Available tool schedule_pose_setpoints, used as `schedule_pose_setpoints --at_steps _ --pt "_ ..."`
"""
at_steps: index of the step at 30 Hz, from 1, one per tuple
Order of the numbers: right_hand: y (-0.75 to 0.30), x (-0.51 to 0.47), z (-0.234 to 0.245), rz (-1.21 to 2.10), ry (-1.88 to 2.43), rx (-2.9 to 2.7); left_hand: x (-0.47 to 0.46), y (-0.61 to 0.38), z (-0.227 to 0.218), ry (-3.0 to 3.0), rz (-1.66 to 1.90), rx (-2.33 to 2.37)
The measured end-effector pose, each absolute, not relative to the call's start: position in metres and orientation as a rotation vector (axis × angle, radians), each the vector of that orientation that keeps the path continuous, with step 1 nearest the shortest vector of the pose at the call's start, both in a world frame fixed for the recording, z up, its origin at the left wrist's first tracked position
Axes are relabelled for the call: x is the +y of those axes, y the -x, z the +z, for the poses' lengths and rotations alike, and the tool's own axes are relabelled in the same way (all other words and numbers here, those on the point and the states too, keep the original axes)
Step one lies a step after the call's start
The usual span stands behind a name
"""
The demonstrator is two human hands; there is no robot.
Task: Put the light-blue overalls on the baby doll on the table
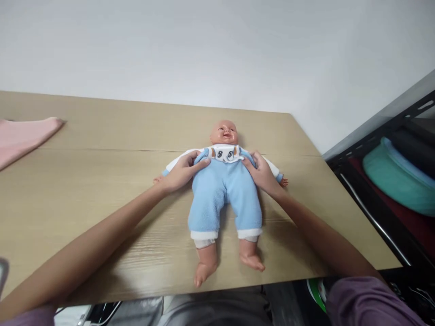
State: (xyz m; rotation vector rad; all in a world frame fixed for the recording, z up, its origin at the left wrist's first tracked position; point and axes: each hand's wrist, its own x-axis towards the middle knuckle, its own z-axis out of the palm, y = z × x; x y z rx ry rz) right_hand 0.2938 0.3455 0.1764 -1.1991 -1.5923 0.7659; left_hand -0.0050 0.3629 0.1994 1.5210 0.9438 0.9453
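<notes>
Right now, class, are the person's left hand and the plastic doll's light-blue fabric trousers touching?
Touching. In the head view, the left hand grips the trousers at the waist, thumb over the fabric.

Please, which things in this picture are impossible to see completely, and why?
Head view:
Left hand and right hand: some fingertips, hidden by blue trousers.
Doll: back, hidden by its own body.
Pink cloth: cut off by left edge.
Grey object, lower left: cut off by same edge, unidentifiable.
</notes>
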Motion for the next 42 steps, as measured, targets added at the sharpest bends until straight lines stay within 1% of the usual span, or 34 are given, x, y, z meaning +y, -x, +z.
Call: schedule_pose_setpoints --at_steps 3,7,9,13,15,21,26,29,32,36,42 --pt "-0.307 0.339 0.157 0.806 1.324 -1.6 0.363 0.012 0.179 -1.639 0.905 1.071" --pt "-0.323 0.317 0.145 0.942 1.308 -1.544 0.362 0.021 0.156 -1.666 0.98 1.155" --pt "-0.325 0.311 0.144 1.046 1.277 -1.442 0.362 0.018 0.153 -1.548 1.024 1.109" --pt "-0.322 0.312 0.148 1.402 1.188 -1.255 0.359 0.007 0.158 -1.121 1.059 0.865" --pt "-0.321 0.315 0.15 1.486 1.153 -1.24 0.359 0.004 0.159 -1.025 1.057 0.819" --pt "-0.327 0.322 0.151 1.314 1.142 -1.311 0.365 0.006 0.153 -1.115 1.09 0.837" --pt "-0.327 0.326 0.16 1.332 1.134 -1.209 0.369 0.012 0.161 -1.191 1.065 0.834" --pt "-0.32 0.329 0.162 1.264 1.06 -1.156 0.365 0.013 0.164 -1.186 1.037 0.795" --pt "-0.313 0.332 0.157 1.169 1.024 -1.157 0.364 0.011 0.161 -1.148 1.117 0.757" --pt "-0.311 0.335 0.141 1.111 1.105 -1.203 0.367 0.006 0.153 -1.111 1.255 0.731" --pt "-0.31 0.335 0.133 1.024 1.14 -1.156 0.371 0.003 0.146 -1.084 1.312 0.71"
